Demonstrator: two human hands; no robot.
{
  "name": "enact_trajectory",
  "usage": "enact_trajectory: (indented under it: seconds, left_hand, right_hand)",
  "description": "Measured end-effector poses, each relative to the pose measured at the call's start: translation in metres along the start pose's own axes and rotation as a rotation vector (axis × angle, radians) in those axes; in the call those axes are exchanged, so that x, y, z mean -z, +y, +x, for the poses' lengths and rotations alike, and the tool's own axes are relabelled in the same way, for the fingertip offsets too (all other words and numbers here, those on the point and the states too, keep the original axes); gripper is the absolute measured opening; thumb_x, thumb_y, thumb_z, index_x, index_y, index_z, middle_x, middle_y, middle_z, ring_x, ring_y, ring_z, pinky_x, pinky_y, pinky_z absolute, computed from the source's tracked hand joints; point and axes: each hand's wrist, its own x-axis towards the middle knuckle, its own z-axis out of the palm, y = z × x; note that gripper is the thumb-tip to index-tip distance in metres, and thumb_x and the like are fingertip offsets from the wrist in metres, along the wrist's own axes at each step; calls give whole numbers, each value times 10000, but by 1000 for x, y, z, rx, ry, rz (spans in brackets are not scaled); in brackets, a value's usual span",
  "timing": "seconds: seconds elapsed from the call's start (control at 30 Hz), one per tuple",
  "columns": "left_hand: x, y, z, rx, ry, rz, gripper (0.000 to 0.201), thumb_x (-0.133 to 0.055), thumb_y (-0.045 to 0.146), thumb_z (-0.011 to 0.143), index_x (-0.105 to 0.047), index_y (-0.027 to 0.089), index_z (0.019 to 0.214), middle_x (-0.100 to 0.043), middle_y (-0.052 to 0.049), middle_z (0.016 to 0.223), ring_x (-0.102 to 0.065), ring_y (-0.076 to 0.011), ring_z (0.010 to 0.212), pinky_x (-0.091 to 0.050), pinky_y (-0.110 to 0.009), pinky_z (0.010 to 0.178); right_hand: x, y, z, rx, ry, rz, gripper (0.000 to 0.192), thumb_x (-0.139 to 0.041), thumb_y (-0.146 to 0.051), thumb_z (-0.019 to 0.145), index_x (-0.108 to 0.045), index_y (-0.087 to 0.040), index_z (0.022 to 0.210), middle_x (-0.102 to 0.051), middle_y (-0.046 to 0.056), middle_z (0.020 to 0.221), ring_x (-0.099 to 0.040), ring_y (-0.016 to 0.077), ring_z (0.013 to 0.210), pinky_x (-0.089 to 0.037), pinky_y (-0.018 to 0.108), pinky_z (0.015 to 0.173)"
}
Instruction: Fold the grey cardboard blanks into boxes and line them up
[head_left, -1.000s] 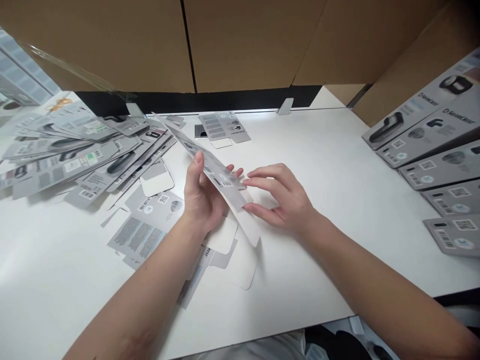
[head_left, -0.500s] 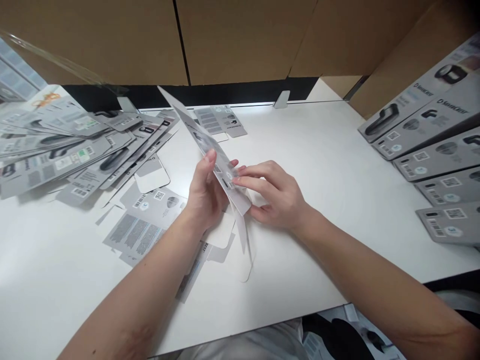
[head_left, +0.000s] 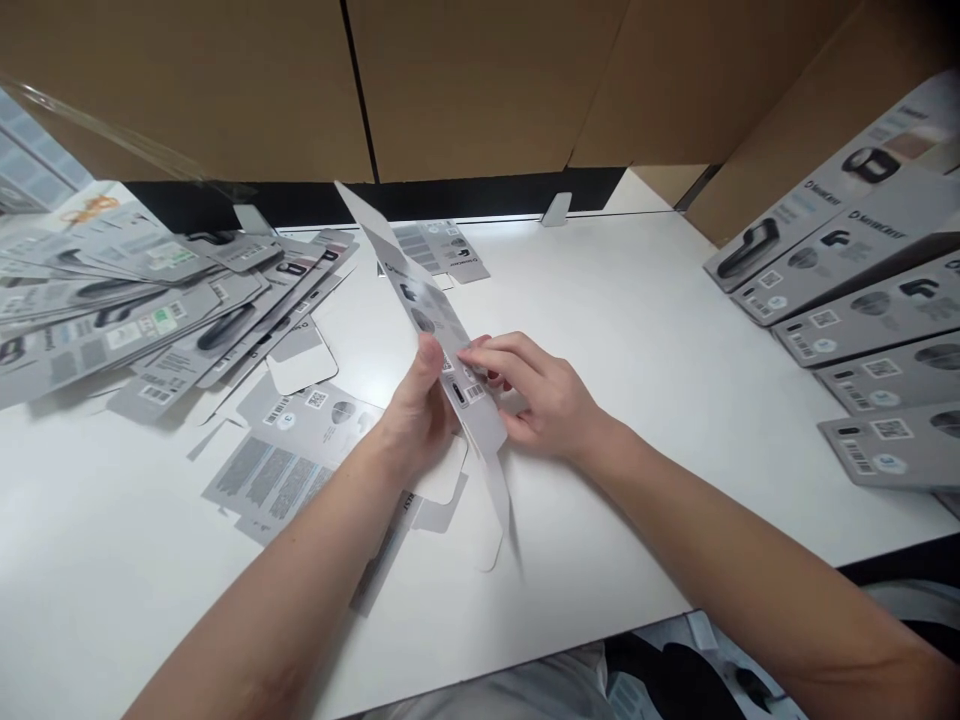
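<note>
Both hands (head_left: 480,400) gripping flat carton (head_left: 435,320), tilted

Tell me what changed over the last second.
The flat carton tipped from a low slant to nearly on edge. Left hand kept its grip; right hand closed in to pinch the printed face. The pile, the boxes and the table stayed put.

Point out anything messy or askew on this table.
The flat cartons on the left lie fanned out and overlapping, unlike the boxes on the right, which overlap in an even row. Nothing looks torn or spilled.
</note>
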Motion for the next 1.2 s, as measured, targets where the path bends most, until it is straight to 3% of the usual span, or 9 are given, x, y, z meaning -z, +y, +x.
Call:
enact_trajectory:
  seconds: [0.2,0.43,0.63,0.77,0.9,1.03,1.2]
  left_hand:
    - [7,2,-1,68,1,-4,794,-1034,890,700,-832,281,1167,-848,-73,1043,-863,-439,1236,-723,-493,942]
    - [6,3,-2,81,68,30,988,-1058,897,626,-829,221,1309,-857,-140,1156,-824,-495,1324,-702,-546,1028]
    - [-2,8,2,-30,198,62,998,-1143,793,552,-786,241,1303,-857,-92,1110,-839,-455,1306,-707,-485,985]
    - [-2,7,8,-133,290,71,815,-1167,698,612,-799,243,1178,-879,-67,1080,-867,-399,1250,-706,-458,1035]
    - [-1,5,11,-154,357,55,723,-1187,588,647,-820,242,1166,-917,-69,1137,-885,-385,1232,-726,-481,1080]
    - [1,4,12,-141,384,41,684,-1190,557,674,-835,235,1162,-933,-95,1237,-882,-395,1283,-746,-506,1118]
    - [3,3,13,-142,420,20,673,-1202,369,666,-848,246,1224,-935,-87,1288,-887,-380,1296,-746,-520,1164]
  right_hand:
    - [-4,0,-1,30,70,-23,633,-717,-127,1048,-705,-408,1614,-805,47,1342,-869,273,1212,-799,400,859]
    - [-1,-1,5,88,173,-64,562,-727,-92,1068,-745,-371,1556,-830,34,1257,-878,219,1009,-781,347,774]
    - [6,5,3,-73,83,-11,658,-750,-117,1045,-659,-366,1648,-809,56,1432,-787,186,883,-706,329,668]
    - [10,14,-1,-229,-51,-33,703,-725,-113,1019,-645,-377,1665,-790,51,1481,-726,154,769,-621,313,594]
    - [10,18,-3,-243,-7,-6,648,-720,-104,950,-721,-335,1555,-839,32,1332,-734,173,787,-646,323,670]
    - [9,18,-4,-289,53,2,633,-742,-142,910,-745,-329,1514,-874,26,1341,-734,185,781,-664,347,699]
    - [10,21,-5,-385,61,-1,652,-729,-137,869,-772,-353,1483,-897,-4,1230,-739,194,771,-658,346,695]
